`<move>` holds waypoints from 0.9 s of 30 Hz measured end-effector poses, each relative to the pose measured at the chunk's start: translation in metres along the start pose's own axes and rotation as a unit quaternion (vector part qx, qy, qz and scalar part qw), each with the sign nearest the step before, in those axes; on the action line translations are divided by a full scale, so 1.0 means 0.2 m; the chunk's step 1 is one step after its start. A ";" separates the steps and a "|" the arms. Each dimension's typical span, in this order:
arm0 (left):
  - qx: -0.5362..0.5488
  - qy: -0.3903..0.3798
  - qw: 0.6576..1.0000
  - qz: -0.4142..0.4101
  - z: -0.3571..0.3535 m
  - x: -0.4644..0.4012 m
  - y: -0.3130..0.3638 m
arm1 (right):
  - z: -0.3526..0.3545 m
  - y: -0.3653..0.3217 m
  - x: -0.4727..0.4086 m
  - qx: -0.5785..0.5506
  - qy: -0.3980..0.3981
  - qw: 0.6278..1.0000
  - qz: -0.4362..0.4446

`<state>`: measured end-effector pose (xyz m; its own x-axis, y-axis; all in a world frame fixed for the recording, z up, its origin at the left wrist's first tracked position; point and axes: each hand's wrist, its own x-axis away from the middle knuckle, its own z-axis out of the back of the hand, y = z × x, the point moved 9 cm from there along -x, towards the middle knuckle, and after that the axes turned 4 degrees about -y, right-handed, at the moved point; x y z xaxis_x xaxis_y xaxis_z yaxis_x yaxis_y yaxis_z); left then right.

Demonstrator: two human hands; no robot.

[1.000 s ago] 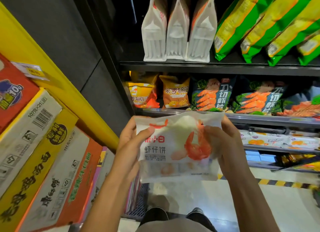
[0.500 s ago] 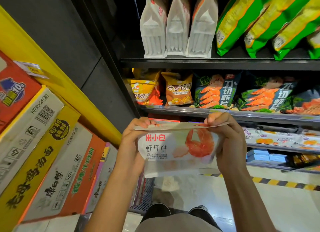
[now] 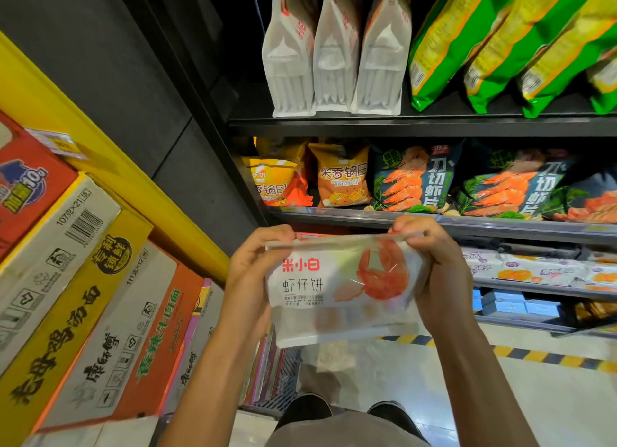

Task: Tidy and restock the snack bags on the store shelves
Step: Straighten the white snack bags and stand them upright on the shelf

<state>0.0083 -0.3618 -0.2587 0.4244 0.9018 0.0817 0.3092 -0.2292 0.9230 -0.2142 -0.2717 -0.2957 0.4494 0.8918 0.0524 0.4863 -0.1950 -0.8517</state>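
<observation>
A white snack bag printed with a red shrimp and red lettering is held in front of me, below the middle shelf. My left hand pinches its top left corner and my right hand pinches its top right corner, with the top seam stretched flat between them. Three matching white bags stand with their backs showing on the upper shelf. The space left of them on that shelf is dark and bare.
Green and yellow bags fill the upper shelf's right. Orange rice-cracker bags and dark shrimp-chip bags sit on the middle shelf. Stacked noodle cartons and a yellow rail stand at the left. A dark crate lies by my feet.
Both hands shifted from the bag's sides to its top corners and pulled the top seam straight. The bag's face tipped from facing me to hanging below the seam.
</observation>
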 end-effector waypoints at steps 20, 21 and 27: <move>-0.079 -0.217 0.973 0.020 -0.29 0.09 0.07 | 0.06 0.38 -0.02 0.135 0.061 0.965 -0.218; -0.054 -0.235 0.970 0.038 -0.31 0.11 0.05 | 0.08 0.41 -0.02 0.158 0.069 0.959 -0.223; 0.045 -0.269 0.959 0.082 -0.34 0.17 0.02 | 0.06 0.41 -0.07 0.189 0.034 0.964 -0.184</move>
<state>-0.0346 -0.3079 -0.2256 0.8430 0.5380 -0.0053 0.2630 -0.4035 0.8764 -0.1899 -0.2945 -0.3731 0.3521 0.8413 0.4101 0.3204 0.3034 -0.8974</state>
